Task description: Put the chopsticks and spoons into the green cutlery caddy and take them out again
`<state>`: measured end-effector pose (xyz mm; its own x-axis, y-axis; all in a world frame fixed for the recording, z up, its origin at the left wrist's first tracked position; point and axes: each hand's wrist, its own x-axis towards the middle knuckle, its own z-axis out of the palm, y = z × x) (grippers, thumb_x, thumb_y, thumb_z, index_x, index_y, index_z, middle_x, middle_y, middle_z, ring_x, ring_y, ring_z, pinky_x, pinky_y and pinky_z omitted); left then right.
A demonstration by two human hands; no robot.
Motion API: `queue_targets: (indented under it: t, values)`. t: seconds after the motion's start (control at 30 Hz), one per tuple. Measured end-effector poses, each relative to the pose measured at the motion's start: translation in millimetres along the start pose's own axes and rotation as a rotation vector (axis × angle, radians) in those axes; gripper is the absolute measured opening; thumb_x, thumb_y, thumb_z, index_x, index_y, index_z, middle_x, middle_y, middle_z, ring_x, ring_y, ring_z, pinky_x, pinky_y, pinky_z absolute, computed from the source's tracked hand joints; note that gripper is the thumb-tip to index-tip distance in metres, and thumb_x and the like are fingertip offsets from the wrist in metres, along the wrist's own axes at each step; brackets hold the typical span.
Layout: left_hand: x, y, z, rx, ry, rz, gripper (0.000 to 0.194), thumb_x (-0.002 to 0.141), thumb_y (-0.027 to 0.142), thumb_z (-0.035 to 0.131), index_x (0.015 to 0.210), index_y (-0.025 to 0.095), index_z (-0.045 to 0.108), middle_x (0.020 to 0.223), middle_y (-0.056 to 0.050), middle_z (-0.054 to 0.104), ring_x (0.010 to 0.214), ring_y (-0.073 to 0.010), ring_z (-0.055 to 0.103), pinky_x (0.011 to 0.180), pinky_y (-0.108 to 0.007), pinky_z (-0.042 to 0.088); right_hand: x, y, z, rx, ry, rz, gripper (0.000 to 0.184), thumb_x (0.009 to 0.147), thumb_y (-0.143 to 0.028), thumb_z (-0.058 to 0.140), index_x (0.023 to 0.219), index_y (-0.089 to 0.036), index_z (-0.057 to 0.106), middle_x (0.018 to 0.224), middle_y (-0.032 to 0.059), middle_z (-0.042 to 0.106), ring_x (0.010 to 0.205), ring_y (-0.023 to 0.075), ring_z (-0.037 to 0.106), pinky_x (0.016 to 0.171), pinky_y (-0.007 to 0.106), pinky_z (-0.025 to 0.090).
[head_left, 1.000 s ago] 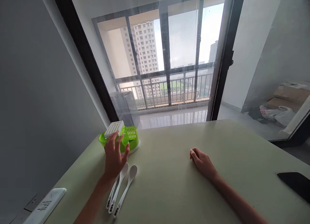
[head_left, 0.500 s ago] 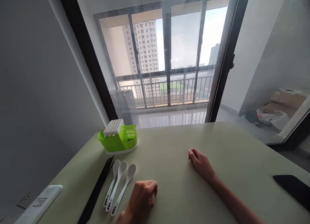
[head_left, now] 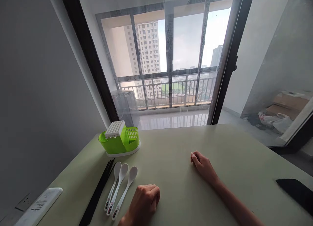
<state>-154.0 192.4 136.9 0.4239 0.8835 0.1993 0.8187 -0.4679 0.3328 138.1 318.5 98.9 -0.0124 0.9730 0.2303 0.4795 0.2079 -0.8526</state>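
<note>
My left hand (head_left: 144, 201) rests on the pale green table (head_left: 220, 144) near its front edge, fingers curled into a loose fist with nothing seen in it. Just to its left lie three white spoons (head_left: 119, 188) side by side, and beside them a bundle of black chopsticks (head_left: 97, 193). Further back on the left stands a green cutlery holder (head_left: 119, 139) with a white slotted top. My right hand (head_left: 202, 165) lies on the table at the middle, fingers curled under, holding nothing I can see.
A white remote control (head_left: 39, 206) lies at the table's left front corner. A black phone (head_left: 295, 191) sits at the right edge. A glass sliding door (head_left: 171, 63) with a black frame stands behind the table. Boxes and bags (head_left: 281, 112) lie on the floor at the right.
My left hand has drawn back from the green holder to the table's front edge and curled into a fist. The chopsticks now show beside the spoons. My right hand has stayed put.
</note>
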Motion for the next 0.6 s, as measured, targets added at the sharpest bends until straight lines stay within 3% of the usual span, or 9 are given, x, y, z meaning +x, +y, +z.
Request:
queue_targets:
  t: [0.6]
  values:
    - [0.2,-5.6,3.0,0.082,0.167,0.042,0.028,0.073,-0.006,0.040,0.064,0.019,0.048,0.059,0.004,0.055,0.050,-0.0085,0.046,0.052,-0.023,0.027,0.4,-0.8,1.4,0.013,0.004,0.013,0.043,0.095,-0.056,0.038,0.071,-0.024,0.053,0.060,-0.0025,0.054,0.057,0.0173,0.049,0.060,0.027,0.038]
